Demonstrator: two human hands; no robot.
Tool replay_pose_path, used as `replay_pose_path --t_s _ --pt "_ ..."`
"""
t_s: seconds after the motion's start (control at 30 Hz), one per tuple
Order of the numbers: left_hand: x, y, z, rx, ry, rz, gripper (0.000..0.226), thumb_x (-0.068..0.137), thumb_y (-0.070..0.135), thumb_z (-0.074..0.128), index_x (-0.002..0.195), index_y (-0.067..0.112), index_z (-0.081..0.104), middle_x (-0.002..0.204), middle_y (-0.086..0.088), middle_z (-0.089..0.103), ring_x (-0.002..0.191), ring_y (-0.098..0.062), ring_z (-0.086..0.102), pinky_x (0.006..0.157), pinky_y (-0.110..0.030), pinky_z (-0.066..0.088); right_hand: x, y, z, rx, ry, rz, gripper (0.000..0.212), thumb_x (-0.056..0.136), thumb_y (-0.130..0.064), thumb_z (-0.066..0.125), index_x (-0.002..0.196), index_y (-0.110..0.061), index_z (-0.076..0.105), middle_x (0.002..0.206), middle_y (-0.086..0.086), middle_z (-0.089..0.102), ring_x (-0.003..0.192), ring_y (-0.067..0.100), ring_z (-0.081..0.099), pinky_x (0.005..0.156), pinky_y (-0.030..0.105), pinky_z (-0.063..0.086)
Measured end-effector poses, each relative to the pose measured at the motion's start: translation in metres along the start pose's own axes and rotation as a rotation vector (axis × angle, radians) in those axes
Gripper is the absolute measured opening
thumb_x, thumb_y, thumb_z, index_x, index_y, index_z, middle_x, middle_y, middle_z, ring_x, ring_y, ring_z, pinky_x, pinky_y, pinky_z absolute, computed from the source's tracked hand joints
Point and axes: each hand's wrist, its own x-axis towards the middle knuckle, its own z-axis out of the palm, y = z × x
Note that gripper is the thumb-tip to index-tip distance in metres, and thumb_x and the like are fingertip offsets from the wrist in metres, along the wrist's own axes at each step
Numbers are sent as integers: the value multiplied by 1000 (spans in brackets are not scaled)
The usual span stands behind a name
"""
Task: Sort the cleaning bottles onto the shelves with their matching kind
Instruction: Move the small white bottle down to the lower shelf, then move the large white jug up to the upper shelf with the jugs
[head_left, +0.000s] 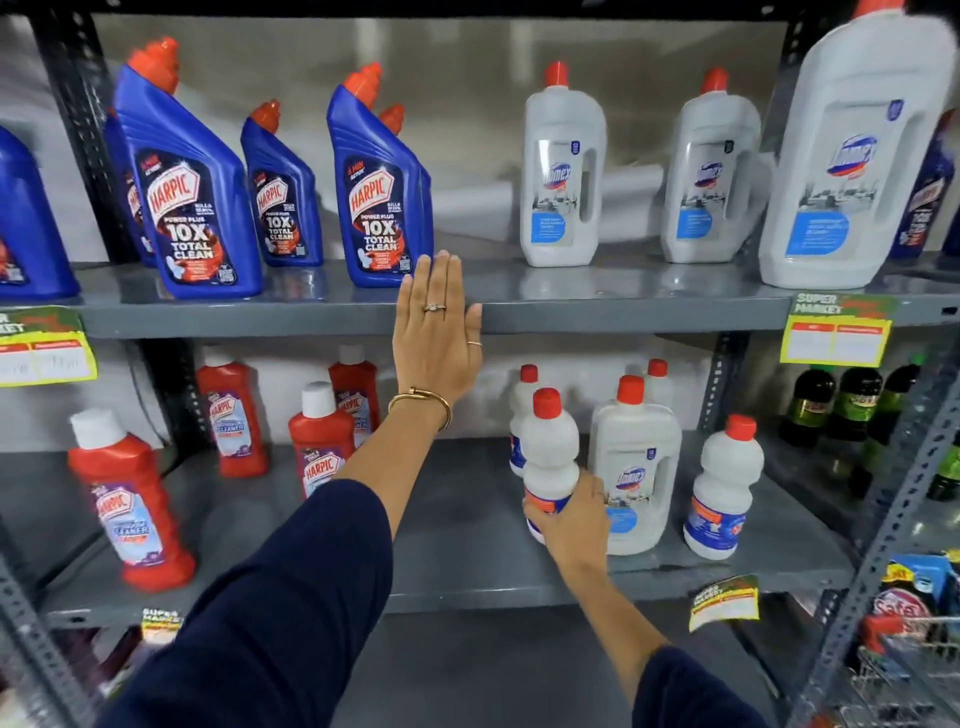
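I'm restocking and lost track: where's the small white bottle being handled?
The small white bottle is on the lower shelf, right of centre, gripped by the right hand, just left of the large Domex bottle.

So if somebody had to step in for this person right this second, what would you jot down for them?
Left hand: open, flat against the front edge of the upper shelf, holding nothing.
Right hand: gripping a small white bottle with a red cap, on the lower shelf.
Upper shelf: blue Harpic bottles left, large white Domex bottles right.
Lower shelf: red Harpic bottles left, white bottles right.
Left to do: a large Domex bottle stands among the small white ones; probably belongs above.
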Motion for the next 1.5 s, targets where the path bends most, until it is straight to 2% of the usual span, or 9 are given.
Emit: replay_pose_path --t_s 0.13,0.27,0.67,0.83,0.97,1.03,1.27,1.4,1.5 --pt "-1 0 3 18 49 -3 52 94 28 27 137 -1 30 144 -18 37 135 -34 28 111 -37 11 2 19 24 -16 -49 75 62 59 -25 86 107 -4 52 101 15 59 90 30 60 75 34 49" --pt "-1 -1 8 52 114 28 50 92 26 30 132 -3 38 138 -19 45 129 -36 38 108 -41 19 3 35 41 -35 -84 145 64 61 -23 86 108 0 51 104 19 58 94 33 59 82 41 50" --pt "0 -2 7 68 119 27 50 92 27 30 132 -2 39 137 -18 47 129 -35 39 108 -39 17 12 39 48 9 -99 192 67 68 -14 82 122 -4 43 120 16 57 108 34 57 90 46 50" --pt "-1 0 5 41 65 6 51 93 27 28 135 -1 33 141 -18 41 133 -35 32 110 -37 10 5 36 30 41 64 136 44 77 -26 74 108 -7 50 105 10 59 95 29 58 77 34 49" --pt "-1 1 3 27 44 -6 49 95 23 36 137 -1 28 145 -19 34 135 -36 25 111 -38 6 17 37 0 -13 210 102 41 78 -22 72 104 1 50 101 19 57 93 35 54 80 42 49" --pt "-1 3 2 23 15 -31 51 96 25 35 139 0 24 148 -19 29 138 -34 20 112 -37 2 24 38 -14 -34 241 117 47 74 -20 76 106 0 49 102 20 57 94 36 54 80 41 50" --pt "7 46 3 -35 -8 -108 54 95 32 38 137 -2 29 144 -21 36 137 -34 23 112 -44 2 37 40 -31 -153 151 226 94 68 -28 82 138 -2 24 138 24 37 127 39 36 103 55 38" --pt "8 52 13 -10 -21 -100 55 96 36 32 138 1 26 147 -17 33 139 -30 17 110 -43 -9 45 40 -30 -120 144 239 104 66 -30 83 144 -9 16 144 19 35 131 36 35 107 53 35" --pt "8 51 15 -4 13 -82 54 95 35 32 136 0 31 142 -19 39 137 -33 25 110 -43 -4 48 42 -26 -124 155 244 110 63 -30 85 145 -10 15 143 18 39 129 36 39 107 51 36"
